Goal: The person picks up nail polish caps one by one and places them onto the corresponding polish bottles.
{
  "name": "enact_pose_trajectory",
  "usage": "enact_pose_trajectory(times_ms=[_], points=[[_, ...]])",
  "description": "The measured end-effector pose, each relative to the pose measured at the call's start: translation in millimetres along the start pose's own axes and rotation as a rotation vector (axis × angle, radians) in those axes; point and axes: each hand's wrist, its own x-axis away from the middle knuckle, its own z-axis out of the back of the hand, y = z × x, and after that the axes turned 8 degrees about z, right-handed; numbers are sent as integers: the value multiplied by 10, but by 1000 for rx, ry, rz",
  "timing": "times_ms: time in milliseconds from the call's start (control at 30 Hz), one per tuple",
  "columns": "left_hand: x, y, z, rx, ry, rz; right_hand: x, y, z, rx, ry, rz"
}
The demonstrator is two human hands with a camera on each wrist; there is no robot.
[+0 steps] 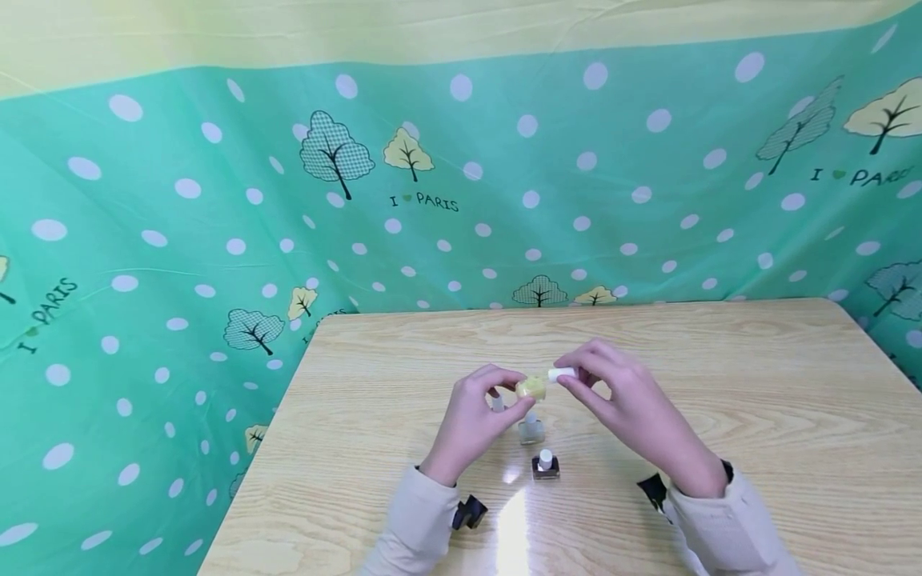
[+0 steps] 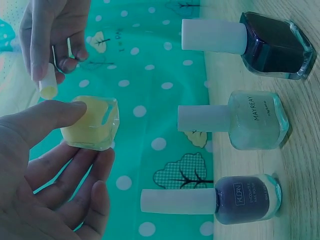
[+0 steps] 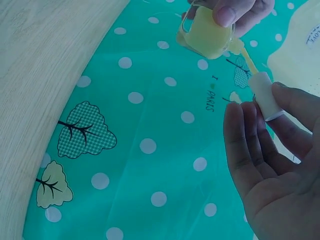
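My left hand pinches a yellow nail polish bottle between thumb and fingers, tilted above the table. Between the thumb and fingers of my right hand is the white cap of that polish. In the right wrist view the yellow-coated brush runs from the cap to the neck of the bottle; how deep its tip sits is hidden. The left wrist view shows the bottle with my thumb against its side and the cap beyond.
On the wooden table stand three capped nail polish bottles: a dark one, a pale one and a grey-purple one, partly hidden by my left hand in the head view. A green dotted cloth hangs behind.
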Motion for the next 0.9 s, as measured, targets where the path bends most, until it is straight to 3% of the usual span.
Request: enact_pose_trajectory(times_ms=[333,900], points=[[29,5,-21,-12,-7,-1,0,-33,-15,14,-44,-24],[46,46,-54,-33,-24,-38,-21,-86,-16,112,-115,48]])
